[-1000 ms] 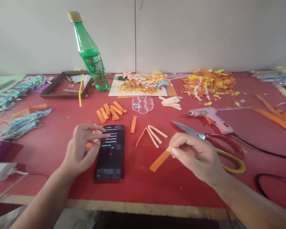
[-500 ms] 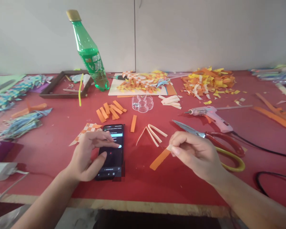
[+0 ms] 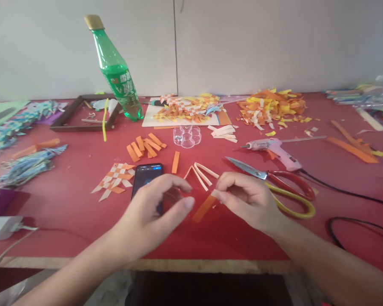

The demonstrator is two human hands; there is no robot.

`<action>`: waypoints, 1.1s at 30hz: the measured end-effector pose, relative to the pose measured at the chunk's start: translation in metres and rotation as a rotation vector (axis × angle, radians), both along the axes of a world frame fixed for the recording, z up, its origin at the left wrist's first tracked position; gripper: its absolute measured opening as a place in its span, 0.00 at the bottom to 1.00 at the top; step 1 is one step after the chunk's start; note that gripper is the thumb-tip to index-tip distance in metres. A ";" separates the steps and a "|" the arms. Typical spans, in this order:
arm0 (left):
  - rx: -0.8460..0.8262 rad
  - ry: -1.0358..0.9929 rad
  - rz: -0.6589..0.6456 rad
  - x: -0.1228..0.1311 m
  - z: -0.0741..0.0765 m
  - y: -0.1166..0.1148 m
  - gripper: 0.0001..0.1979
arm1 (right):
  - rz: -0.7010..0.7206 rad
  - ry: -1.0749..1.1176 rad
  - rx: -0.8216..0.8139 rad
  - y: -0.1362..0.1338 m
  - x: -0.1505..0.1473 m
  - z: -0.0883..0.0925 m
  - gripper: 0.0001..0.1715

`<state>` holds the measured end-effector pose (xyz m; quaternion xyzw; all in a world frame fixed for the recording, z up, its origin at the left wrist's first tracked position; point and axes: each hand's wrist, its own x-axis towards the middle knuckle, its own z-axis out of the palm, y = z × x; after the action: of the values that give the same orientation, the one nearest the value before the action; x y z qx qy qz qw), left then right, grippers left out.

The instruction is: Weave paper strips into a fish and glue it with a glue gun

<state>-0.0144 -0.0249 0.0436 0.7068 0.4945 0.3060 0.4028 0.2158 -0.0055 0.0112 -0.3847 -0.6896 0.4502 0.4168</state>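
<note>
My right hand [image 3: 245, 199] pinches the end of an orange paper strip [image 3: 203, 208] between thumb and fingers; a pale bit shows at the pinched end. My left hand [image 3: 161, 212] hovers over the phone [image 3: 148, 172], thumb and fingers apart with nothing between them, and covers much of the lit screen. Several folded cream strips [image 3: 201, 175] lie just beyond my right hand. A woven orange-and-white paper piece [image 3: 116, 178] rests left of the phone. One loose orange strip [image 3: 175, 162] lies past the phone, near a group of short orange strips [image 3: 145, 146].
Scissors [image 3: 274, 182] and a pink glue gun [image 3: 274, 153] with a black cable lie to the right. A green bottle [image 3: 118, 80] stands beside a dark frame [image 3: 79, 127]. Further back are a clear flower-shaped tray [image 3: 187, 138] and a paper scrap heap [image 3: 271, 108].
My left hand has lifted off the phone screen and moved right, toward the strip. My right hand still grips the orange strip, slightly further left in view. The phone's screen content has changed.
</note>
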 end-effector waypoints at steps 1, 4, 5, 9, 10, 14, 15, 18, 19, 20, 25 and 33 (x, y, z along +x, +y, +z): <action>-0.030 0.001 -0.026 0.011 0.003 0.001 0.08 | -0.004 0.002 -0.005 0.000 -0.001 0.000 0.08; -0.046 -0.076 -0.064 0.036 0.002 0.006 0.07 | -0.008 0.010 -0.023 0.001 -0.003 0.001 0.07; -0.045 -0.095 -0.058 0.040 0.000 0.008 0.06 | -0.010 0.010 -0.027 0.001 -0.003 0.001 0.07; -0.030 -0.123 0.003 0.046 -0.007 0.014 0.05 | -0.024 0.004 -0.022 0.000 -0.001 0.002 0.06; -0.029 -0.139 0.016 0.046 -0.008 0.015 0.06 | -0.025 0.005 -0.029 0.000 0.000 0.003 0.07; -0.011 -0.194 0.072 0.044 -0.011 0.015 0.07 | -0.008 0.035 -0.057 0.000 -0.001 0.004 0.08; 0.001 -0.194 0.082 0.044 -0.011 0.015 0.07 | -0.005 0.042 -0.053 -0.001 -0.001 0.005 0.07; 0.023 -0.202 0.091 0.044 -0.014 0.013 0.07 | -0.011 0.042 -0.033 -0.001 -0.001 0.006 0.07; 0.016 -0.209 0.087 0.044 -0.014 0.013 0.07 | -0.013 0.035 -0.029 -0.001 -0.001 0.006 0.07; 0.003 -0.218 0.082 0.044 -0.015 0.013 0.08 | -0.014 0.028 -0.025 -0.001 -0.001 0.006 0.07; -0.044 -0.136 0.025 0.037 -0.011 0.012 0.10 | 0.001 -0.002 -0.005 0.000 0.000 0.003 0.06; 0.372 1.054 0.237 -0.008 -0.011 0.019 0.38 | 0.045 0.080 -0.090 -0.002 0.001 -0.001 0.08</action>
<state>-0.0228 -0.0058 0.0330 0.7625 0.6425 0.0372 -0.0666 0.2171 -0.0077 0.0106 -0.3692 -0.6601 0.5048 0.4161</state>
